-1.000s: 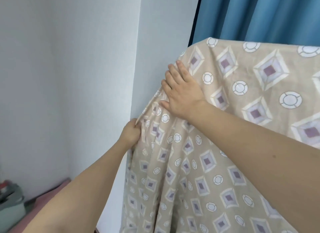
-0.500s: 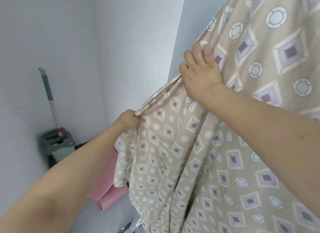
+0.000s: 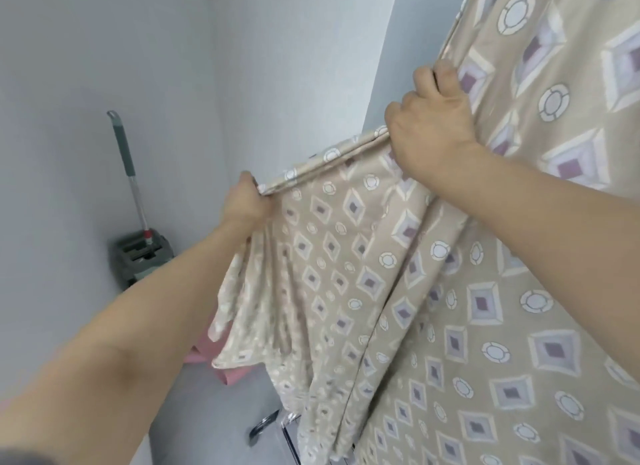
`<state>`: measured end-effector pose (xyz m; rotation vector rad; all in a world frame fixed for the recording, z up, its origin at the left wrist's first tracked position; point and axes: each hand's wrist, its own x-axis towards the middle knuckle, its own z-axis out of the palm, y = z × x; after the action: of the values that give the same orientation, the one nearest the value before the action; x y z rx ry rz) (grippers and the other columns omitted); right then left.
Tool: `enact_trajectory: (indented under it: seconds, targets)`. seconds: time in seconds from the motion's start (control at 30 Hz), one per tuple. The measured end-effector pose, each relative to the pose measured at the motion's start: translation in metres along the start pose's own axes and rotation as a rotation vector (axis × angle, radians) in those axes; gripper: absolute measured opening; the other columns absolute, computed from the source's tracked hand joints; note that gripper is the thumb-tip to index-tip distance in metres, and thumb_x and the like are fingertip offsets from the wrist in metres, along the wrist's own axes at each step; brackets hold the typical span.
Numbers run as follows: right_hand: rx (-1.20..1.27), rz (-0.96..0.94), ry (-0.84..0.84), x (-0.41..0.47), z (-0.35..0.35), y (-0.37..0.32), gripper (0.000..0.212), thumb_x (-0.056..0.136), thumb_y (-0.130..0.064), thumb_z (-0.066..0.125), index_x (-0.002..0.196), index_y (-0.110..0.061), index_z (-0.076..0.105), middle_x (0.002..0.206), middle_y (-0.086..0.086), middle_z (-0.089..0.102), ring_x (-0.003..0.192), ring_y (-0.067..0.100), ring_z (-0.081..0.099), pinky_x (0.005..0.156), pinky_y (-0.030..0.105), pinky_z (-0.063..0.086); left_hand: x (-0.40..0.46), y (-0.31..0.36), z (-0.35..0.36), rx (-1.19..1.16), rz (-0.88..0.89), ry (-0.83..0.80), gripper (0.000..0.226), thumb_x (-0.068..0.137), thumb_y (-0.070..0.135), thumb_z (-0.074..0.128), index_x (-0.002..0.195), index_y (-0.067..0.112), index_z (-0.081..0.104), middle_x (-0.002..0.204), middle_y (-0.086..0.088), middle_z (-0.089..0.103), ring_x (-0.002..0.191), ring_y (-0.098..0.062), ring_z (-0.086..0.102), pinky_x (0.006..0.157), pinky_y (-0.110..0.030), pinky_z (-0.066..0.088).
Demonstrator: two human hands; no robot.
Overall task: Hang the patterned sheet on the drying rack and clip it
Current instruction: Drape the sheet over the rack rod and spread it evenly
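The beige patterned sheet (image 3: 485,291), printed with purple diamonds and white circles, hangs over the drying rack and fills the right side of the view. My left hand (image 3: 244,205) grips the sheet's folded side edge low on the left. My right hand (image 3: 433,125) grips the same edge higher up, so the hem runs taut between the two hands. Only a metal foot of the drying rack (image 3: 266,426) shows under the cloth. No clip is visible.
A mop with a grey-green handle (image 3: 130,173) stands in its bucket (image 3: 140,260) in the corner of the grey walls. A pink mat (image 3: 221,367) lies on the floor behind the sheet's hanging corner.
The view has dropped and turned left, bringing the mop and floor into sight. My right hand went from pressing flat on the sheet to gripping its edge, and both hands pulled the edge out taut.
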<state>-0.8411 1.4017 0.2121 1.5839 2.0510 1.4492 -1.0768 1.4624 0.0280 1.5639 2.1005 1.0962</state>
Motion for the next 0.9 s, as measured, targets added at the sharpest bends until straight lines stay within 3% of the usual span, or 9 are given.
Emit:
enact_trajectory:
  seconds: [0.17,0.33,0.37,0.43,0.53,0.67,0.73,0.8,0.9]
  targets:
    - [0.031,0.04,-0.021,0.008,0.001,-0.003,0.024,0.081,-0.013,0.05,0.102,-0.01,0.062,0.104,0.015,0.066,0.122,0.033,0.031,0.109,0.041,0.016,0.009,-0.033,-0.013,0.307,-0.222,-0.305,0.026,0.086,0.026,0.059,0.107,0.011,0.062,0.112,-0.014,0.066,0.102,-0.034,0.063,0.084,-0.037,0.051]
    - [0.062,0.048,0.06,0.01,0.005,-0.001,0.024,0.084,-0.015,0.051,0.104,-0.004,0.056,0.104,0.019,0.063,0.122,0.035,0.033,0.104,0.041,0.012,0.015,-0.041,-0.018,-0.228,-0.238,0.317,0.023,0.089,0.011,0.044,0.103,0.004,0.061,0.096,-0.011,0.063,0.091,-0.029,0.06,0.077,-0.036,0.047]
    - [0.068,0.047,0.072,0.01,0.007,0.001,0.023,0.084,-0.016,0.052,0.103,-0.003,0.054,0.104,0.02,0.062,0.121,0.035,0.034,0.104,0.041,0.013,0.016,-0.038,-0.023,-0.261,-0.215,0.322,0.022,0.09,0.01,0.044,0.103,0.004,0.06,0.095,-0.012,0.063,0.09,-0.028,0.059,0.076,-0.035,0.045]
    - [0.048,0.026,0.099,0.006,0.008,0.001,0.023,0.083,-0.02,0.054,0.101,-0.006,0.053,0.103,0.017,0.062,0.117,0.035,0.039,0.103,0.041,0.015,0.018,-0.038,-0.029,-0.025,-0.13,0.036,0.021,0.091,0.012,0.052,0.106,0.003,0.064,0.103,-0.017,0.067,0.096,-0.032,0.063,0.08,-0.037,0.047]
    - [-0.014,-0.025,0.162,-0.001,0.011,0.002,0.025,0.078,-0.026,0.062,0.097,-0.011,0.058,0.098,0.011,0.062,0.108,0.033,0.049,0.099,0.046,0.015,-0.003,-0.036,-0.037,0.744,-0.073,-0.649,0.024,0.088,0.019,0.059,0.107,0.008,0.067,0.1,-0.006,0.066,0.091,-0.027,0.061,0.081,-0.032,0.048]
    - [0.037,-0.138,0.268,-0.008,0.009,0.006,0.04,0.086,-0.035,0.054,0.117,-0.01,0.058,0.122,0.014,0.053,0.119,0.036,0.044,0.102,0.049,0.005,-0.042,-0.012,-0.019,1.141,0.013,-0.943,0.036,0.091,0.031,0.061,0.122,0.013,0.062,0.114,-0.003,0.064,0.102,-0.024,0.06,0.09,-0.032,0.046]
    - [0.052,-0.17,0.303,-0.013,0.006,0.011,0.041,0.087,-0.038,0.051,0.118,-0.013,0.06,0.124,0.013,0.053,0.12,0.036,0.042,0.102,0.048,0.005,-0.057,-0.004,0.001,1.101,-0.033,-1.115,0.05,0.09,0.032,0.064,0.132,0.008,0.055,0.126,-0.01,0.059,0.104,-0.026,0.057,0.087,-0.03,0.043]
    - [0.038,-0.174,0.339,-0.02,0.006,0.018,0.044,0.088,-0.041,0.047,0.119,-0.014,0.061,0.124,0.012,0.053,0.12,0.035,0.043,0.102,0.049,0.007,-0.066,0.005,0.018,0.769,-0.198,-1.281,0.063,0.085,0.033,0.069,0.139,0.009,0.048,0.135,-0.011,0.051,0.117,-0.03,0.055,0.1,-0.036,0.043]
    - [0.075,-0.156,0.37,-0.032,0.0,0.031,0.045,0.089,-0.036,0.048,0.124,-0.008,0.059,0.131,0.016,0.05,0.125,0.038,0.041,0.111,0.053,0.01,-0.074,0.027,0.027,0.296,-0.122,-1.166,0.034,0.095,0.021,0.056,0.128,0.016,0.052,0.126,-0.001,0.055,0.118,-0.023,0.057,0.106,-0.039,0.041]
